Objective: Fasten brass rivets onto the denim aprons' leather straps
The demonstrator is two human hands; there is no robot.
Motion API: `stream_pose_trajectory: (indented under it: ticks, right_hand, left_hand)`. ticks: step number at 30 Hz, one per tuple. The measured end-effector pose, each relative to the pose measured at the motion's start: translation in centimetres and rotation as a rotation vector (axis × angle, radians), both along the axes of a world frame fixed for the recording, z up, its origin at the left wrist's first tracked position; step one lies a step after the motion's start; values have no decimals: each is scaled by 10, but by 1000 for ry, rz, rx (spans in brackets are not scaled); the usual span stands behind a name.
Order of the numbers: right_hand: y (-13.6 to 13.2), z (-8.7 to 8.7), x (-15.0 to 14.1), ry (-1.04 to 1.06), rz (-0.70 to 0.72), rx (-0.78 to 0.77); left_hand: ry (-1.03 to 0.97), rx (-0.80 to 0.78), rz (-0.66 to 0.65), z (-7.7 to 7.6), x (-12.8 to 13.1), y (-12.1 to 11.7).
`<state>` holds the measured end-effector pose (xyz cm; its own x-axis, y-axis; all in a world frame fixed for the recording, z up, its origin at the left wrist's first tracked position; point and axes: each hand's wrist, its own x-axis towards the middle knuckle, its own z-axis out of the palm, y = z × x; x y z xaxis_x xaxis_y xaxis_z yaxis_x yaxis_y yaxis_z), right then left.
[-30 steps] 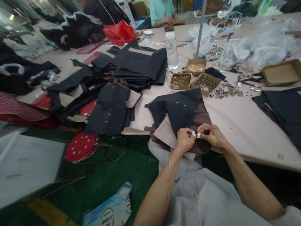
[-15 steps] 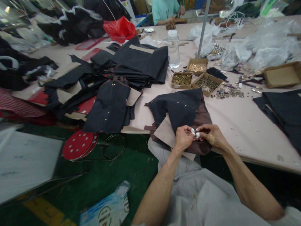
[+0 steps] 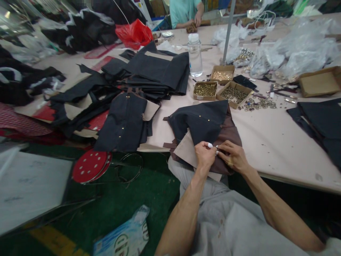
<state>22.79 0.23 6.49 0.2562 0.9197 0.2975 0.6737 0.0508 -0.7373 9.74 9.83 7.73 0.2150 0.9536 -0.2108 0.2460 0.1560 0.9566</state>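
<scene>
My left hand (image 3: 205, 155) and my right hand (image 3: 234, 155) meet at the table's front edge, fingertips pinched together. White coverings wrap some of the fingertips. What lies between them is too small to make out. Under and behind both hands is a dark navy fabric piece (image 3: 198, 122) with small brass-coloured studs, folded over a brown lining (image 3: 232, 129). A beige flap (image 3: 185, 147) sticks out beside my left hand. Part of the brown cloth hangs over the edge toward my lap, partly hidden by my hands.
Behind the cloth stand small cardboard boxes of metal fittings (image 3: 204, 91), loose rings (image 3: 262, 103), a phone (image 3: 244, 82) and a water bottle (image 3: 195, 57). Stacked navy pieces (image 3: 160, 71) lie left, more navy cloth (image 3: 319, 121) right. A metal pole (image 3: 228, 35) rises behind; a co-worker (image 3: 183, 14) sits opposite.
Both hands have shifted slightly left, still pinched together. My right hand has turned further over, its fingers reaching closer to the left fingertips. Across the table the co-worker's hands have moved.
</scene>
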Motion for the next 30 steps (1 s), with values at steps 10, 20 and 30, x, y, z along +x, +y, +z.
stream_pose_trajectory:
  ticks: [10,20,30]
  right_hand:
    - [-6,7,-3,-162,-15,-72]
    - [-4,5,0,-144,-4,-111]
    - [2,7,8,11,10,-158]
  left_hand:
    - [91,11,91,2,-11,4]
    - [330,416,-532,39,-44,-3]
    - [561,572,-577,41,-52,-6]
